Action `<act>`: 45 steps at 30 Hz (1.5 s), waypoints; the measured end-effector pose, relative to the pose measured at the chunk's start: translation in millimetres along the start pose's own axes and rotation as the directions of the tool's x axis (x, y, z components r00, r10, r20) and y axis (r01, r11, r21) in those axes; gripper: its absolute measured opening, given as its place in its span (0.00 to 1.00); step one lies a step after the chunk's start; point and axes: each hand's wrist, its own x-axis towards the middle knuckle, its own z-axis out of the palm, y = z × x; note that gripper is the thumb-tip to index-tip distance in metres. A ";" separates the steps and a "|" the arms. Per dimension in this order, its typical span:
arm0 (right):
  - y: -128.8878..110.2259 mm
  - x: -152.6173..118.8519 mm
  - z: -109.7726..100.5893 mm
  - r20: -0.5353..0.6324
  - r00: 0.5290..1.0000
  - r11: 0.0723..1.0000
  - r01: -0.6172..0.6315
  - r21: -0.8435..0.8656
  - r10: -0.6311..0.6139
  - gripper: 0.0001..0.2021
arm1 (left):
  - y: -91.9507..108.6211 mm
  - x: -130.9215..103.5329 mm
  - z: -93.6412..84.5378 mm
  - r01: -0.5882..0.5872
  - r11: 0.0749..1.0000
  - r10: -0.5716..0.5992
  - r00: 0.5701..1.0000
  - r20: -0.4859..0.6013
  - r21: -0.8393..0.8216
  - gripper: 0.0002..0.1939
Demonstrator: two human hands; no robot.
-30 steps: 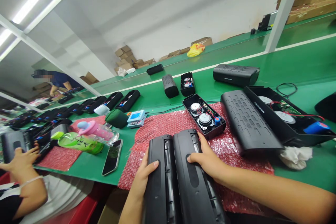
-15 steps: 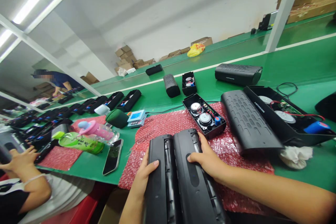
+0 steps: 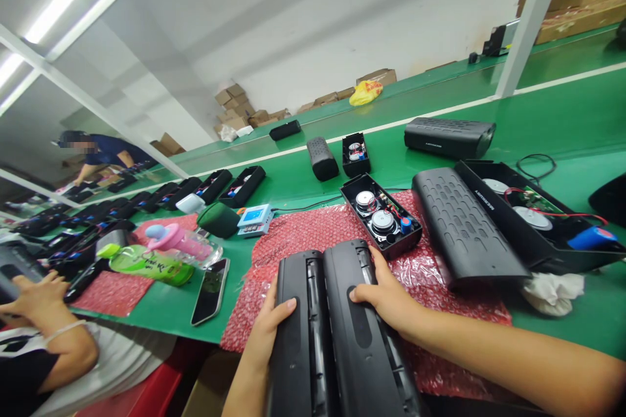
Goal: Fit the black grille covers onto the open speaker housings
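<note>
My left hand point(image 3: 274, 326) grips the outer side of a long black speaker shell point(image 3: 292, 332), thumb lying on its face. A second black speaker shell point(image 3: 359, 339) is right alongside it, with my right hand point(image 3: 386, 293) wrapped round its far side and the thumb by an oval inset. Both shells are held at the table's near edge, and their lower ends run out of the frame. Just beyond them, an opened speaker half point(image 3: 381, 215) with two round drivers, wires and a blue battery rests on red bubble wrap point(image 3: 298, 231).
To the right lie a ridged speaker cover point(image 3: 462, 228) and an opened speaker body point(image 3: 533, 208). A phone point(image 3: 210, 293), a green bottle point(image 3: 149, 265), a pink-lidded bottle point(image 3: 183, 244) and a small meter point(image 3: 255, 219) stand left. A co-worker's hand point(image 3: 42, 293) is at far left.
The speaker parts on the green belt have shifted slightly right. A person at the far left back has moved an arm leftward. My hands and the two shells stay put.
</note>
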 end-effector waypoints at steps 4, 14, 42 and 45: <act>-3.2 -0.6 0.7 0.028 0.999 1.000 -0.026 0.013 0.025 0.46 | -0.2 -0.3 -0.2 0.007 1.000 -0.007 1.000 0.000 0.005 0.52; -4.3 0.0 1.2 0.080 0.996 1.000 -0.026 0.012 0.025 0.45 | 0.7 -0.9 1.3 0.001 1.000 -0.001 1.000 -0.007 0.011 0.52; -2.9 -1.9 -1.0 0.043 0.999 0.999 0.032 0.003 -0.032 0.44 | -0.6 7.6 -7.0 -0.017 0.993 0.017 1.000 0.000 0.119 0.51; -4.7 -3.2 -0.4 0.040 0.999 1.000 0.024 0.013 -0.024 0.44 | -0.1 6.4 -5.6 -0.022 0.994 0.021 1.000 0.003 0.111 0.51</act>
